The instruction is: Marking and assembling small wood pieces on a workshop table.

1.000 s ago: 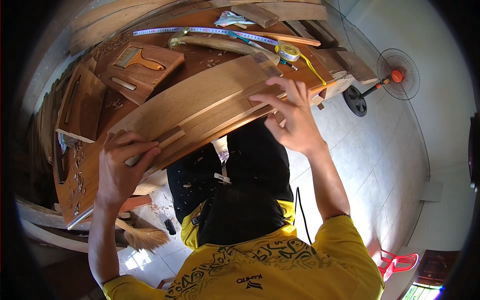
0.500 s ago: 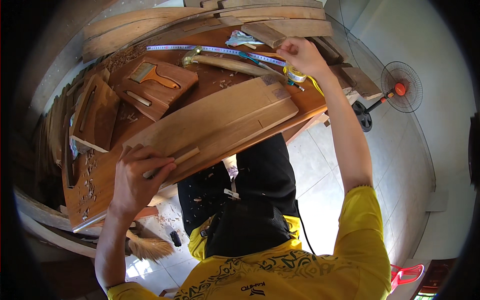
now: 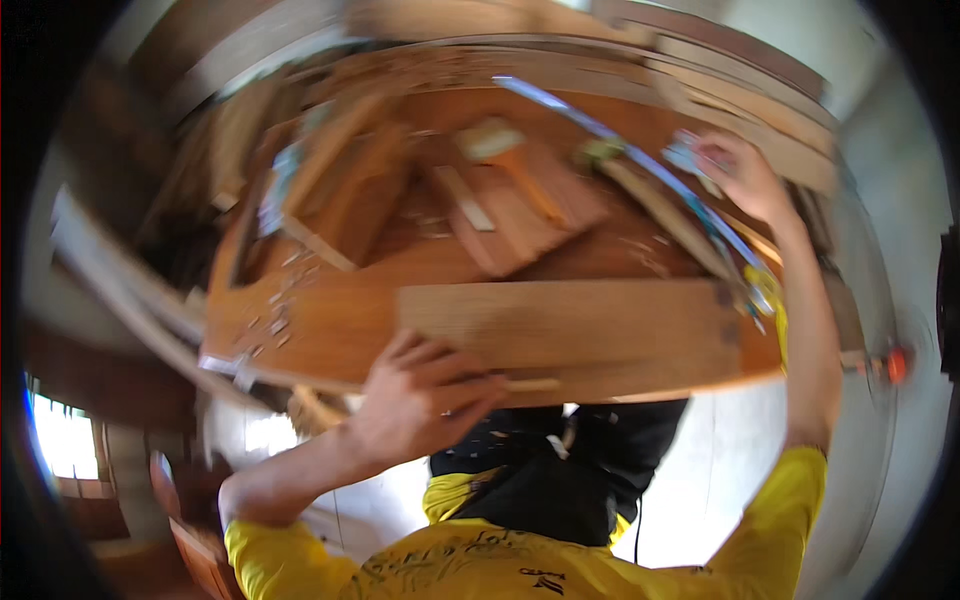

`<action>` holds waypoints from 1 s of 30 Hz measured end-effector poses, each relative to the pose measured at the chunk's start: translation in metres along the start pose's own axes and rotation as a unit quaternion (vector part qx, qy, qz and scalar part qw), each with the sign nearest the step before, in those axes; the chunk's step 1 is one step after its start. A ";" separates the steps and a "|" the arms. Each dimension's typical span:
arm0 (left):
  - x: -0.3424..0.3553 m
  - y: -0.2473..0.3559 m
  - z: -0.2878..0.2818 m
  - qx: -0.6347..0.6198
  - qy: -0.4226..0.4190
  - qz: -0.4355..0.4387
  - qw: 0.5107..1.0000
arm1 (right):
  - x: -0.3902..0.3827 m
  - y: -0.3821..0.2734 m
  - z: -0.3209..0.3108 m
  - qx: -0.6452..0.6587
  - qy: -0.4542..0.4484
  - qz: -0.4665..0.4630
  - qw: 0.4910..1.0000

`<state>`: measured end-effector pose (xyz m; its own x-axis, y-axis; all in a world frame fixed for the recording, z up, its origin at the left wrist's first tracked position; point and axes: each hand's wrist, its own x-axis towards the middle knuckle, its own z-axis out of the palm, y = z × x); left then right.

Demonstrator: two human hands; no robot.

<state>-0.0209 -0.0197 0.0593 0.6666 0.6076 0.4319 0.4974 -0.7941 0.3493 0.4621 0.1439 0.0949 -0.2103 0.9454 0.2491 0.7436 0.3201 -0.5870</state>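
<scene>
My left hand (image 3: 425,395) is closed around a thin light wooden stick (image 3: 533,385) at the near edge of a long flat wooden board (image 3: 590,315). My right hand (image 3: 738,170) is up at the far right, by a crumpled bluish-white cloth (image 3: 683,155); its fingers are smeared, so a grip cannot be made out. Below that hand runs an extended tape measure (image 3: 590,122), its yellow case (image 3: 762,288) at the right. Beside the tape lies a hammer with a wooden handle (image 3: 670,215).
A flat brush with an orange handle (image 3: 530,180) rests on a wooden block (image 3: 560,215), with a pale strip (image 3: 465,200) beside it. Slotted wooden pieces (image 3: 345,190) stand at the left. Shavings (image 3: 280,310) litter the table (image 3: 340,325). Planks (image 3: 740,110) line the back.
The view has swung left and blurred, so the table appears turned and shifted right. My right hand has gone from the tape case to beside the cloth. My left hand still holds the stick.
</scene>
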 end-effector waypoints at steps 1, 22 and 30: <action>-0.004 0.000 0.002 -0.006 0.018 0.006 1.000 | 0.012 -0.024 0.012 -0.075 -0.014 -0.033 0.997; -0.041 -0.020 0.022 -0.061 0.023 0.071 0.995 | 0.237 -0.247 0.175 -0.040 -0.360 -0.302 0.882; -0.039 -0.023 0.026 -0.118 0.030 0.082 0.989 | 0.208 -0.276 0.192 -0.043 -0.333 -0.276 0.901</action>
<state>-0.0445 -0.0255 0.0126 0.6894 0.4761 0.5459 0.2362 -0.8602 0.4520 0.0908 0.2635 0.1608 -0.8755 0.4807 -0.0504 0.4503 0.7735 -0.4460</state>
